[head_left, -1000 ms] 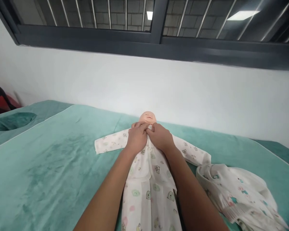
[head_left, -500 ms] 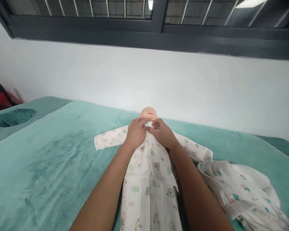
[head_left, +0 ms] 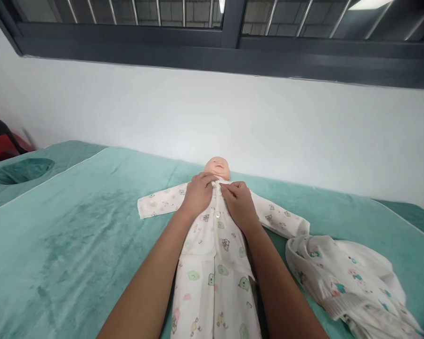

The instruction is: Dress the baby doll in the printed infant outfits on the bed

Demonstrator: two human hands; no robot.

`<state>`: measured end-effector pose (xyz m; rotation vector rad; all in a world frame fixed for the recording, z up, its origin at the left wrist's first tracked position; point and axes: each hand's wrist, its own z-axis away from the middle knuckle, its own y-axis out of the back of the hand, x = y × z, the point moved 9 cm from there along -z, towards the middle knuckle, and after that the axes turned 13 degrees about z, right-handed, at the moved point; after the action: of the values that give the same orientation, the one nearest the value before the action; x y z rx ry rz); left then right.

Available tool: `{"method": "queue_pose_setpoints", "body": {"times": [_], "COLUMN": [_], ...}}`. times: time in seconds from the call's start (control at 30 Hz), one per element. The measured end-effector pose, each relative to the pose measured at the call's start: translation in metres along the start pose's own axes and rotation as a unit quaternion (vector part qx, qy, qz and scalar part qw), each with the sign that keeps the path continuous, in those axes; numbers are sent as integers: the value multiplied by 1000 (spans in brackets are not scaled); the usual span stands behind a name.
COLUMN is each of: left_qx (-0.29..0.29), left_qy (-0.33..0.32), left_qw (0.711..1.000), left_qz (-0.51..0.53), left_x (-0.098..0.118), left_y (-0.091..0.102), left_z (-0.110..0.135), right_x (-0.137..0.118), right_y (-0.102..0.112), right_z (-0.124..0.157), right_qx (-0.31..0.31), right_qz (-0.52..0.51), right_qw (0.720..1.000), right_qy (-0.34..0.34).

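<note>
A baby doll (head_left: 217, 165) lies on its back, head toward the wall, wearing a white baby shirt (head_left: 201, 235) with small printed animals. Both sleeves spread out sideways, and a button shows on the front below my hands. My left hand (head_left: 199, 194) rests at the collar on the left side, fingers bent over the cloth and closed on the shirt's front edge. Beside it, my right hand (head_left: 239, 202) pinches the right front edge near the neck, thumb and forefinger together. The fingers hide most of the collar. Printed white cloth of the same pattern covers the doll's lower body.
Another white printed baby garment (head_left: 346, 278) lies crumpled at the right. Everything rests on a green padded bed cover (head_left: 92, 245) with a round hollow (head_left: 21, 170) at the left. A white wall (head_left: 162, 113) and a dark window frame (head_left: 229, 42) stand behind.
My right hand has drawn slightly down and away from the neck, its fingers now closer together at the shirt edge. My left hand stays at the collar.
</note>
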<state>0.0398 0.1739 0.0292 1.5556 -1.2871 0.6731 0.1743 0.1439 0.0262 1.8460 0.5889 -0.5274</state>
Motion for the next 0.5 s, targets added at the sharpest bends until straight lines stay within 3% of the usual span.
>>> {"method": "queue_pose_setpoints", "body": {"times": [0.1, 0.3, 0.5], "left_qx": [0, -13, 37], "left_qy": [13, 5, -19], "left_qw": [999, 998, 999], "left_qz": [31, 57, 30], "left_x": [1, 3, 5], "left_y": [2, 1, 6], "left_z": [0, 1, 2], "right_x": [-1, 12, 15], "right_y": [-1, -3, -3], "right_z": [-1, 0, -1], "right_qx": [1, 1, 11], "right_qz": [1, -65, -99], "right_qw": [1000, 997, 994], "right_qy": [16, -39, -54]}}
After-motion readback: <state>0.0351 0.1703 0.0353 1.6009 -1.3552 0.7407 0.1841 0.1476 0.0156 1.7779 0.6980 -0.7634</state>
